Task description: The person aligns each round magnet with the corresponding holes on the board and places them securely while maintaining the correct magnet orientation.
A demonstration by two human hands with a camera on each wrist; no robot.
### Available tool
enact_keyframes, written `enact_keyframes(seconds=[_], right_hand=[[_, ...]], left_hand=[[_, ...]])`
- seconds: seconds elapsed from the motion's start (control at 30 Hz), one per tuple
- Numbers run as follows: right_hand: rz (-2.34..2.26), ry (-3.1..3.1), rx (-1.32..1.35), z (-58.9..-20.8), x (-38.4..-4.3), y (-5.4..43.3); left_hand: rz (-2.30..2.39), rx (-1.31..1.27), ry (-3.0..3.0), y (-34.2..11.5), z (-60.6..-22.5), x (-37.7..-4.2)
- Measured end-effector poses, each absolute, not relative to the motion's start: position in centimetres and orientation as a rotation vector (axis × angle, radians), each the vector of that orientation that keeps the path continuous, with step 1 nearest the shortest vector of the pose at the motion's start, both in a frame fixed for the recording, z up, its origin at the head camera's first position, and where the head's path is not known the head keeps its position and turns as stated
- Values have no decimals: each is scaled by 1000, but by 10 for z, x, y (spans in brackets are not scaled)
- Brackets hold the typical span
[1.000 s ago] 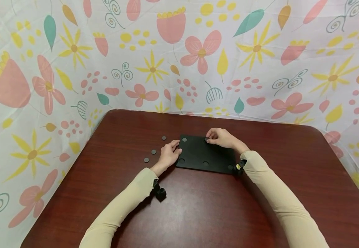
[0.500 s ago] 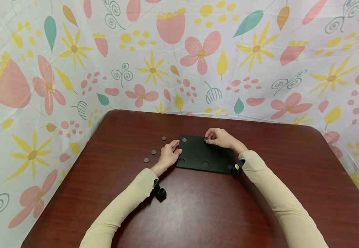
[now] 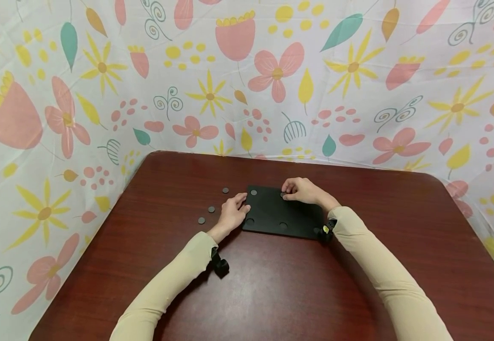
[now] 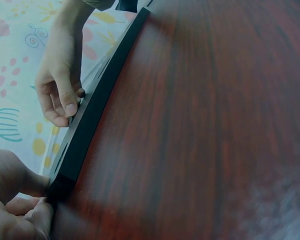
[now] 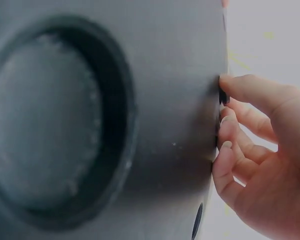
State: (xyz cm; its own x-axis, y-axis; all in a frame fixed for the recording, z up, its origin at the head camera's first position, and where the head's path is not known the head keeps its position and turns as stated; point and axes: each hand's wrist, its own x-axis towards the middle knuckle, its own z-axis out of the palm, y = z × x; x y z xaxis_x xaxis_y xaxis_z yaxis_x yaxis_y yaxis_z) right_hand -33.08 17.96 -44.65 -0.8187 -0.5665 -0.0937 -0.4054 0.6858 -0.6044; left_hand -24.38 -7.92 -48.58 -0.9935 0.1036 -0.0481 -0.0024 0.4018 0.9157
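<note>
Head cam's bright, glare on tabletop (image 3: 268, 279); L-wrist cam's dim, bluish; over to R-wrist cam: nr recess (image 5: 45, 120) blurry, bg (image 5: 275, 40) blown out.

I count two hands (image 3: 231, 212), one board (image 3: 270, 207), three discs (image 3: 211, 209) (loose).

Smooth, matt, plastic-looking board (image 3: 270, 208), dull discs (image 3: 211, 209) beside the board, glossy wood-grain desk (image 3: 272, 289) beneath it, creased cloth (image 3: 229, 66) behind it

both arms (image 3: 387, 260) reach forward, right fingers (image 5: 250, 92) curled
</note>
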Motion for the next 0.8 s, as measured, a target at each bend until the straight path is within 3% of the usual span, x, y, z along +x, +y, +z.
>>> enact_keyframes(seconds=[0.2,0.8], right_hand=[[-880,2619,-863,-442,-329,181],[-783,2582,-770,-435,-323,185]], left_hand=[[1659,94,2555,-79,-484,-244],[1684,98,2542,-79,-486,-242]])
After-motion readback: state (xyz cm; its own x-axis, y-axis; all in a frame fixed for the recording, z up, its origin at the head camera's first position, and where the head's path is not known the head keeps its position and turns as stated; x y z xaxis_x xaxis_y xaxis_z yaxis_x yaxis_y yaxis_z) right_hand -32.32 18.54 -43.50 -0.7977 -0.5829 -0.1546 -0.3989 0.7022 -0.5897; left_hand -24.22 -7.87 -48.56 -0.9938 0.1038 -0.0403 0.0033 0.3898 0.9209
